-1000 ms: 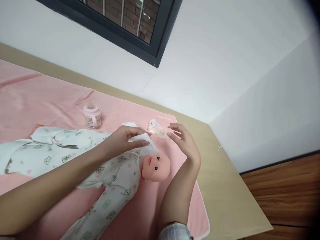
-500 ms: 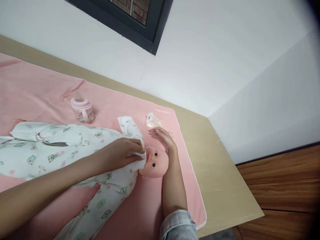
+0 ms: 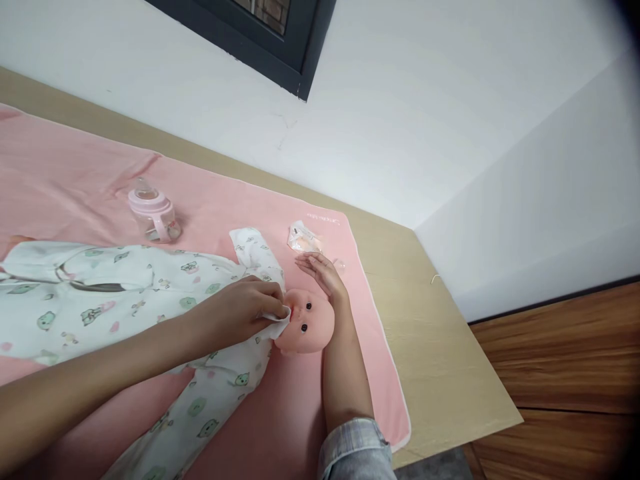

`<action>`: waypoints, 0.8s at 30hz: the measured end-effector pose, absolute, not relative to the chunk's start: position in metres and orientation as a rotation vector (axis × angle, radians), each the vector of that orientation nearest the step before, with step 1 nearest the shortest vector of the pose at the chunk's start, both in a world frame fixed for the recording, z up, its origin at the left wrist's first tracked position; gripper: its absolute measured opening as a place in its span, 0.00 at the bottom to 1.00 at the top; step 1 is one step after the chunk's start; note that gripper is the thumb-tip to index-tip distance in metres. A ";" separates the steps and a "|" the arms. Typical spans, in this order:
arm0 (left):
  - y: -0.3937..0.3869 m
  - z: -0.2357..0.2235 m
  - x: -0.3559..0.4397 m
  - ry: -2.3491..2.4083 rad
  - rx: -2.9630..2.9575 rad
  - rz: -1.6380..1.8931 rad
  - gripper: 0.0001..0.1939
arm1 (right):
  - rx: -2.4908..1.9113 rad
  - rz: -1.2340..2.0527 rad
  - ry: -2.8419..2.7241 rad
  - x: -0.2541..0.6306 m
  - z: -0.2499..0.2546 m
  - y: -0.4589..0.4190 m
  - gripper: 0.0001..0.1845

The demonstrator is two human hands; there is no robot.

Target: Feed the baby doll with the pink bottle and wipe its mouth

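A baby doll (image 3: 319,325) lies on its back, dressed in a white printed sleepsuit (image 3: 113,313). My left hand (image 3: 260,303) reaches in from the left, its fingers pinched on a white tissue (image 3: 279,327). The tissue touches the doll's face at the mouth and chin. Past the top of the doll's head rests my right hand (image 3: 323,275), open with the fingers stretched out. Its wrist and forearm lie alongside the head. Just beyond these fingertips is a small clear packet (image 3: 301,239) with something orange in it.
A pink baby bottle (image 3: 155,212) with handles stands beyond the doll's body. Everything lies on a pink blanket (image 3: 375,360) over a wooden table (image 3: 430,360). A small clear item (image 3: 339,265) is beside my right hand. A white wall with a dark-framed window rises behind.
My left hand has shifted the tissue slightly at the doll's mouth, and its fingers are bunched closer. My right hand stays by the head. The whole view has moved a little.
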State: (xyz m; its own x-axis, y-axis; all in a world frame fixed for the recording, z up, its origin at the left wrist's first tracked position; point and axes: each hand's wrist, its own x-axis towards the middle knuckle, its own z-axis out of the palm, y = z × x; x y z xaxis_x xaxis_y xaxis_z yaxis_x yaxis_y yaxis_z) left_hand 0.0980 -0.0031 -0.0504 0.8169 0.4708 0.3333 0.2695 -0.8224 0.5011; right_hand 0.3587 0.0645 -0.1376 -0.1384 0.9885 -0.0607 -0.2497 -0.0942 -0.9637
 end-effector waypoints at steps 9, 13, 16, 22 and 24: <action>0.002 -0.048 0.093 0.545 2.519 0.728 0.16 | -0.996 1.465 -1.048 0.358 -0.138 0.065 0.17; 0.002 -0.050 0.094 0.548 2.522 0.720 0.15 | -0.996 1.465 -1.047 0.359 -0.139 0.065 0.18; 0.003 -0.049 0.094 0.552 2.545 0.766 0.17 | -1.002 1.465 -1.047 0.359 -0.139 0.066 0.18; 0.006 -0.049 0.094 0.526 2.571 0.857 0.17 | -0.997 1.466 -1.033 0.359 -0.138 0.065 0.18; 0.007 -0.049 0.094 0.529 2.576 0.871 0.17 | -0.993 1.464 -1.037 0.358 -0.138 0.065 0.18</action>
State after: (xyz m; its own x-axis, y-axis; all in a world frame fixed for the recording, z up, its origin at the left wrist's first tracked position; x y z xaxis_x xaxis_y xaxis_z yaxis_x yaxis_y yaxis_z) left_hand 0.0942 0.0072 -0.0493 0.7388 0.4570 0.4954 0.2289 -0.8615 0.4533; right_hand 0.3585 0.0650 -0.1379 -0.1189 0.9913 -0.0568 -0.2756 -0.0879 -0.9572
